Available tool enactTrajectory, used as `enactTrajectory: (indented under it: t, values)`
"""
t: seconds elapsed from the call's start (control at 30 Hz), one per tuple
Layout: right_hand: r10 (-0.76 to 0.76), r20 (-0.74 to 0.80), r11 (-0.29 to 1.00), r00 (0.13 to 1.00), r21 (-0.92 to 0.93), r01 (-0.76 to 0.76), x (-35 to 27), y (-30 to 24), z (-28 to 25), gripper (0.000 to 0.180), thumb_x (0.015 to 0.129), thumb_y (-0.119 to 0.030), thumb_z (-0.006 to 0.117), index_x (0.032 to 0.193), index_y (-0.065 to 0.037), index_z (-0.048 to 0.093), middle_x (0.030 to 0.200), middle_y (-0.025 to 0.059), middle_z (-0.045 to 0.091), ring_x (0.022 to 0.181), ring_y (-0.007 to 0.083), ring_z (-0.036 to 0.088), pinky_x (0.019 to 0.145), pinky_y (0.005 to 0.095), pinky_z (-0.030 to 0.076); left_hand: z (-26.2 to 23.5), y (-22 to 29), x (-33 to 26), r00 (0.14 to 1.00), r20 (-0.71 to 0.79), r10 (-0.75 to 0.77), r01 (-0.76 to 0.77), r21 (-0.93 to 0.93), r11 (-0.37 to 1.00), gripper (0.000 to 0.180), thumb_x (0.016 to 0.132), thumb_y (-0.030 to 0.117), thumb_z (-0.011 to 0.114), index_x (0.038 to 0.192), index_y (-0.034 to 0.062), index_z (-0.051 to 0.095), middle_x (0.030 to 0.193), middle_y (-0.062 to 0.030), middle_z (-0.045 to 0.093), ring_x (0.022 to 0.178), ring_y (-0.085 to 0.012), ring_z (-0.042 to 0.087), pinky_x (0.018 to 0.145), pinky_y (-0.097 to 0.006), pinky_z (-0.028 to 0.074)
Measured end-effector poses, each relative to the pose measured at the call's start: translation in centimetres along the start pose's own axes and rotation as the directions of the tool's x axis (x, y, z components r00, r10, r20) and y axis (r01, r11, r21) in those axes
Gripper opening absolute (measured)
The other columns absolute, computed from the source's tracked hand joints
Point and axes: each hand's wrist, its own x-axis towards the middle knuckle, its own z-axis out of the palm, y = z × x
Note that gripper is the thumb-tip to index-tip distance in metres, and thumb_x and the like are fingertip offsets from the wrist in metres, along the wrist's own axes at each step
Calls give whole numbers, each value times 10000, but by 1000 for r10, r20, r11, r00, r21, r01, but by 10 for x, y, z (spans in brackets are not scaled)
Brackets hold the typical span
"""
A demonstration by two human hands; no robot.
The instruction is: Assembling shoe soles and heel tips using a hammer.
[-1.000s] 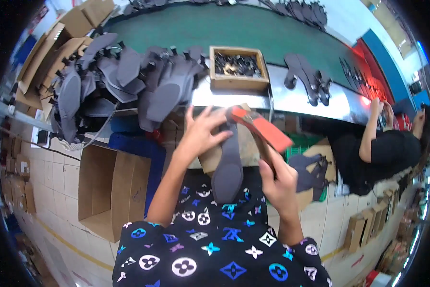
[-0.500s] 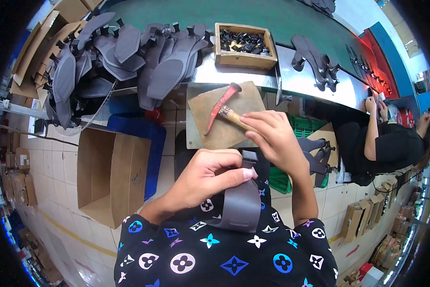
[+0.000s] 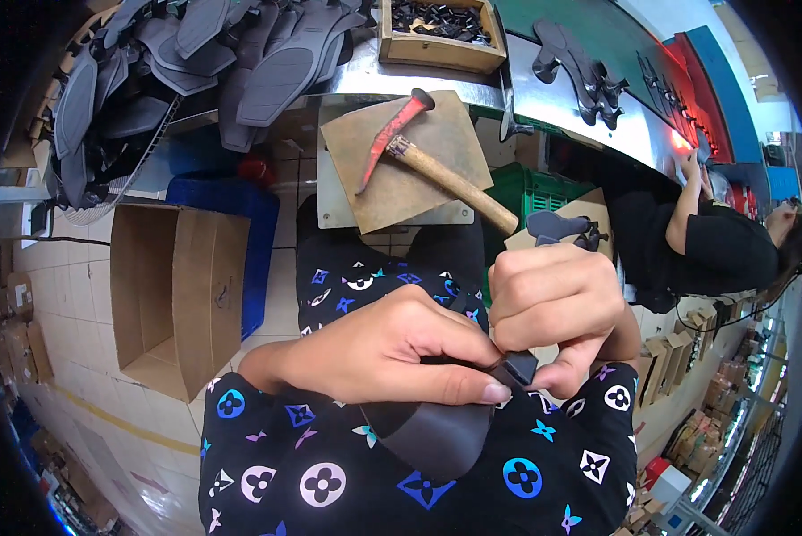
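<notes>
My left hand (image 3: 401,353) is wrapped round a dark grey shoe sole (image 3: 441,438) above my lap, its thumb lying along it. The sole's black block heel (image 3: 519,364) points to the right. My right hand (image 3: 557,308) is closed at the heel's end, fingers curled and thumb bent beneath; any small part inside is hidden. Beyond my hands a hammer (image 3: 455,186) with a red head and wooden handle lies on a brown sheet (image 3: 352,134). That sheet rests on a pale board (image 3: 329,183).
Heeled soles (image 3: 280,76) are piled at the back left. A wooden box (image 3: 437,51) of small black parts stands on the bench. At left are a cardboard box (image 3: 213,304) and a blue bin (image 3: 263,241); at right, a green crate (image 3: 530,183) and a seated co-worker (image 3: 722,241).
My right hand has let go of the hammer, now lying on the sheet, and has come down to the heel. My left hand has lowered and turned the sole. The view has tilted down.
</notes>
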Motion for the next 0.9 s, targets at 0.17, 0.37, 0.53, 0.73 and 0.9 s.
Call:
enactTrajectory:
  t: [0.17,0.37,0.53,0.73,0.9]
  values:
    - [142,-163,951,976,-252,-181,-6,-12,5,361,821,-275,711,995,39,673,861,130,646,730,272,602,640,336,451,6,-3,-5,991,-134,21,5,193,981,214,915,176,711,945,-36,699,752,-132,652,624,-243,617,555,-332,452]
    - [328,-403,867,855,-231,-442,-24,-37,35,347,890,-237,597,1088,17,726,1098,231,724,1060,350,712,1110,593,235,16,0,11,901,-225,372,-117,698,706,181,814,89,736,943,-21,674,840,-134,637,781,-304,637,681,-366,529]
    - [250,-577,885,778,-190,-425,-53,-38,50,259,890,-114,588,1067,34,705,998,255,731,1030,357,719,1150,688,172,24,-12,32,932,-129,339,-145,724,674,178,782,67,734,923,-17,667,846,-133,640,778,-304,634,680,-378,529]
    - [424,-874,905,237,402,-137,-96,-37,82,631,973,-179,613,1475,61,316,1392,193,557,1263,275,568,1078,389,430,17,-51,100,870,-140,473,-139,850,508,251,829,85,717,1053,-17,668,1022,-162,685,1019,-352,660,851,-402,545]
    - [528,-849,791,-26,503,-349,-160,-32,90,435,960,-110,639,1338,28,473,1199,106,627,1089,168,620,966,312,491,2,-83,180,931,86,355,-217,911,350,723,865,390,708,1396,-43,478,1445,-211,501,1409,-348,410,1170,-477,304]
